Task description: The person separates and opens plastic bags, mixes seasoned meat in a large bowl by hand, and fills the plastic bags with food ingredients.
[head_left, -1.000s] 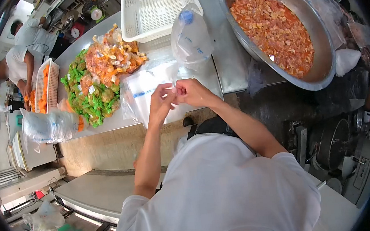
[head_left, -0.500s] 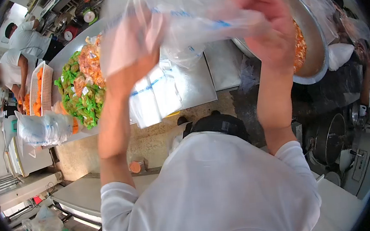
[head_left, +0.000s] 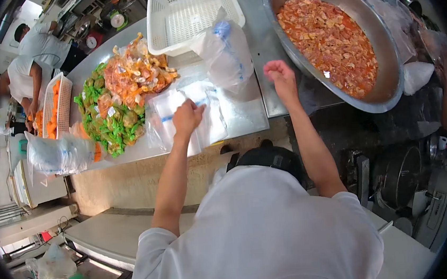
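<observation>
From where I stand, the flat plastic bags (head_left: 167, 112) lie at the centre of the frame, a little left, on the metal table (head_left: 250, 108), with their lower ends reaching its near edge. The left hand (head_left: 187, 117) rests over them, fingers bent in and thumb out to the side; I can't tell whether it has pinched any plastic. The right hand (head_left: 282, 76), right of centre, is loosely curled and free, with nothing to be seen in it, just beside the big tub (head_left: 389, 85) at upper right.

As for how far things have got, I'd call it partway. A heap of green-tied bags (head_left: 107, 120) and orange-tied bags (head_left: 138, 75) sits left of centre, filled and bunched. Plenty of loose meat (head_left: 332, 45) remains in the tub, and the flat ones have nothing in them that I can see. A puffed-up bag (head_left: 227, 57) stands by the white basket (head_left: 173, 49) at upper centre; its contents I can't make out.

The flat bags' long axis runs up and down the frame, leaning slightly, upper left to lower right, with a blue stripe crossing it. Which end opens, I can't tell.
</observation>
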Demonstrator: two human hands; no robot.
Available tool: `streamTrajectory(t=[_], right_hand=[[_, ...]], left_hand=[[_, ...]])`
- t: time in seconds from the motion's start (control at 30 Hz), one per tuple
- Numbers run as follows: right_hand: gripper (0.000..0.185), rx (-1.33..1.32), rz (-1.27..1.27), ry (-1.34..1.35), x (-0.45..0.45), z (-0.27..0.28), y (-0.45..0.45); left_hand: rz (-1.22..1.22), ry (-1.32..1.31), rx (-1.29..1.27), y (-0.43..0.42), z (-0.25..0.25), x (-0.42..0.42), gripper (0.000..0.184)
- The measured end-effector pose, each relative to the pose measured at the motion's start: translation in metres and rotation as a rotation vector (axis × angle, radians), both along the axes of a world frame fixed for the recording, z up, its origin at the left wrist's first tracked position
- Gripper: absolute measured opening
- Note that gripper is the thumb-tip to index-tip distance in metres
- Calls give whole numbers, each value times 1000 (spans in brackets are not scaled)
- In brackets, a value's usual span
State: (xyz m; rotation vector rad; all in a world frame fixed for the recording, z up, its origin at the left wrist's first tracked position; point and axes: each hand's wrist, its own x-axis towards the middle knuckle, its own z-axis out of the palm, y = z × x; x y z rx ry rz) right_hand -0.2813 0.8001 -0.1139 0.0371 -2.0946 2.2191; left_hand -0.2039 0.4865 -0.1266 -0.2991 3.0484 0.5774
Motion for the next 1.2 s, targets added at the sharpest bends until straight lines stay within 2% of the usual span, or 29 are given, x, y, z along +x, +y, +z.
streamTrajectory(t=[0.03,0.1,0.13,0.2,0.27,0.33,0.4,0.43,0.53,0.6,0.67,0.7,0.77,0.8,0.87,0.9,0.97,1.03,1.07,1.1,1.13,1.2], right_hand=[[17,-46,70,-135,11,-8,-9],[18,175,357,-216,33,-19,-26],[19,288,492,-258,44,-20,-36],[22,203,522,-180,59,-19,-68],[25,251,299,191,66,3,-102],[24,322,365,165,62,13,-113],[30,383,615,-45,54,36,-109],[30,316,579,67,61,56,-105],[28,414,462,141,63,83,-80],[24,270,214,31,46,117,-51],[20,200,164,151,28,157,-29],[19,262,219,219,29,168,-28],[15,382,326,368,37,187,-33],[16,398,362,328,47,193,-34],[19,434,425,251,67,203,-34],[21,479,401,198,67,202,-32],[25,563,370,65,72,184,-30],[32,437,332,118,75,149,-38],[35,376,316,146,76,137,-40],[36,422,359,134,78,148,-35],[36,346,283,136,75,142,-31],[39,194,136,138,65,123,-21]], left_hand=[[8,70,77,-3,-11,14,16],[5,231,226,-10,-33,22,14],[0,219,338,-6,-21,21,15],[3,184,567,2,6,26,16],[-79,183,617,12,28,29,15],[-153,149,714,25,52,29,14],[-52,20,909,39,80,30,12],[3,-46,1005,45,92,30,11],[203,79,1531,55,116,16,11],[-10,69,2100,42,162,2,11],[-242,64,1844,49,202,-3,15],[-351,63,1707,51,212,-3,16],[-397,176,1160,83,211,-1,21],[-410,233,884,96,210,0,23],[-317,61,1192,99,195,1,33],[-264,76,1310,102,184,2,35],[-228,4,1266,106,174,17,35],[-288,-75,1211,107,158,22,31],[-228,-72,1142,105,148,25,23],[-97,-1,1381,104,145,24,20],[41,71,1617,103,143,23,19],[180,12,2015,97,162,22,18]])
